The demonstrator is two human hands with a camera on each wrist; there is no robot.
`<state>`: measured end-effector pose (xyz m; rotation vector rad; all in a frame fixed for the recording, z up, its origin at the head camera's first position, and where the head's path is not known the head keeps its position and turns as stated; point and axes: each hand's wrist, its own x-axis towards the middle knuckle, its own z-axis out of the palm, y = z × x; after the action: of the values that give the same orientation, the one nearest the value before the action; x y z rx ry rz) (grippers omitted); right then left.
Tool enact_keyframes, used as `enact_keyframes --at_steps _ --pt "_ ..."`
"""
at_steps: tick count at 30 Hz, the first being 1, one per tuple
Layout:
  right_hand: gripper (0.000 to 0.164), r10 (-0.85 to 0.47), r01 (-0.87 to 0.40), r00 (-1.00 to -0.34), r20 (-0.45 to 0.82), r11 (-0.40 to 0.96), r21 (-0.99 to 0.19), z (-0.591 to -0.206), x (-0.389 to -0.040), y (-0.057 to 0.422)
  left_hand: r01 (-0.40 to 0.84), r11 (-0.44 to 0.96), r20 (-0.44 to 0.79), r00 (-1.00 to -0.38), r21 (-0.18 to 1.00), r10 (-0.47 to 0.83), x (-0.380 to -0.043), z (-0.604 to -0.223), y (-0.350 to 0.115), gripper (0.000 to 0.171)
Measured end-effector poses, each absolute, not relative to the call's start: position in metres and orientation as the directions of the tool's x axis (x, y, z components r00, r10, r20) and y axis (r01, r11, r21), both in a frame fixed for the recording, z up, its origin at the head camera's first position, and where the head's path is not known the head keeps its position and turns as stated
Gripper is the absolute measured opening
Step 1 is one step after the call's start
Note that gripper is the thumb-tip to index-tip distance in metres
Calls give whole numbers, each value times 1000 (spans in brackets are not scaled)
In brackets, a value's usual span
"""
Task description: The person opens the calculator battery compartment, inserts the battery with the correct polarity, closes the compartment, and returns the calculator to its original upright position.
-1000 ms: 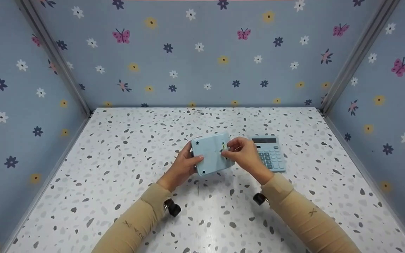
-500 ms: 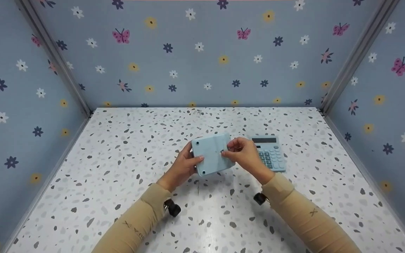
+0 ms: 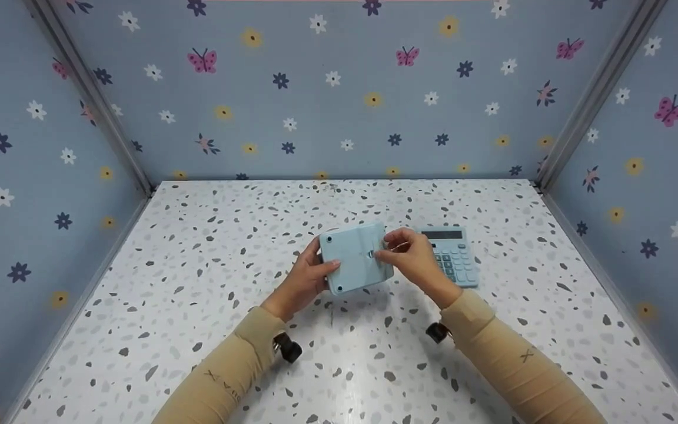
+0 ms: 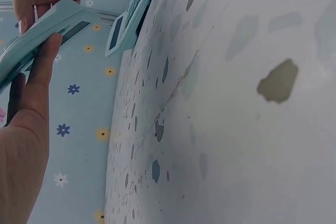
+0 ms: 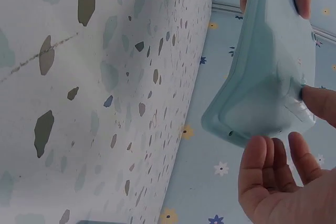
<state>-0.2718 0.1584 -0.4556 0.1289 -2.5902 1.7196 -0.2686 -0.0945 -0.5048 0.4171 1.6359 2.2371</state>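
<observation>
Both hands are raised over the table with a light blue calculator, its back toward me and tilted. My left hand grips its left edge, thumb on the back and fingers behind. At the calculator's thick end, my right hand pinches a thin pale piece, apparently the battery cover, mostly hidden by the fingers. In the right wrist view the thumb touches the back near the compartment, while the other fingers curl below the edge. Whether a battery lies inside cannot be seen.
A second light blue calculator lies face up on the speckled table, just behind and right of my right hand. Flower-patterned walls enclose the table at the back and both sides.
A second ago a yellowish battery showed in the compartment; it is out of sight now. My right hand has shifted slightly right, and a pale edge shows between its fingers. The left hand hardly moved.
</observation>
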Motion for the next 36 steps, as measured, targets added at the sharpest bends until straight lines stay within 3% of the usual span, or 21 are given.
enact_keyframes --at_steps 11,36 --pt "66 -85 -18 -996 -15 369 -929 -459 -274 164 -97 -276 37 -895 956 444 -269 -503 -95 69" --pt "65 -104 8 -994 -42 312 -950 -463 -275 165 -86 -238 34 -888 968 458 -269 -506 -94 73"
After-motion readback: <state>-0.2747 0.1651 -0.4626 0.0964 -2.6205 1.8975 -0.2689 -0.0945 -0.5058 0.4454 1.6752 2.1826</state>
